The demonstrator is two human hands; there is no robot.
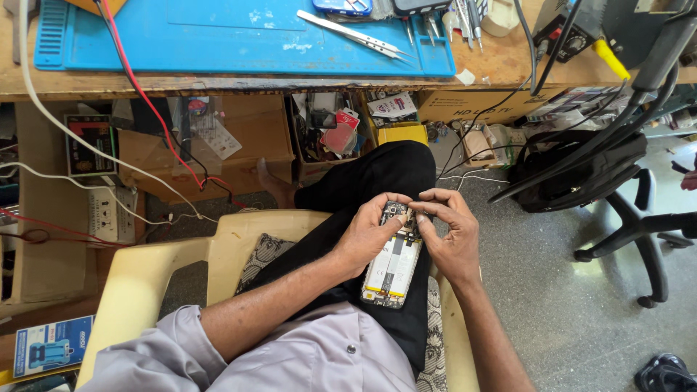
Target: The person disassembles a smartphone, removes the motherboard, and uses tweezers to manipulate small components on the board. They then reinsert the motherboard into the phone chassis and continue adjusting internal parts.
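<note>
Opened phone (393, 263), back cover off, battery and boards exposed; lying lengthwise on the black-trousered thigh (377, 181), near centre of view, top end pointing far. Left hand (367, 236) cupped against the phone's left edge, thumb and forefinger pinched at the top end near the camera module. Right hand (449, 231) arched over the top right corner, fingertips curled down and pressed close to the left hand's; both narrowed on the same spot, both gripping the phone. Any small part between the fingertips: cannot tell. Forearms running in from the near edge, left one in a rolled pale sleeve (167, 348).

Cream plastic chair (174, 268) with patterned cushion (263, 254) beneath the leg.

Far side, under the wooden bench (218, 83): open cardboard box (330, 134) crammed with small packets and parts, one red; yellow box (401, 133) just right of it; further brown cartons to the left.

On the bench: blue work mat (218, 36), tweezers (356, 35) lying on its right part, row of hand tools (443, 22) at the far edge. Red wire (156, 116) and white cable (65, 131) hanging from bench to floor on the left. Black bag (581, 174) and black office chair base (639, 232) to the right, well apart from the hands. Blue carton (51, 345) at near left. Nothing lying between the hands and the phone.
</note>
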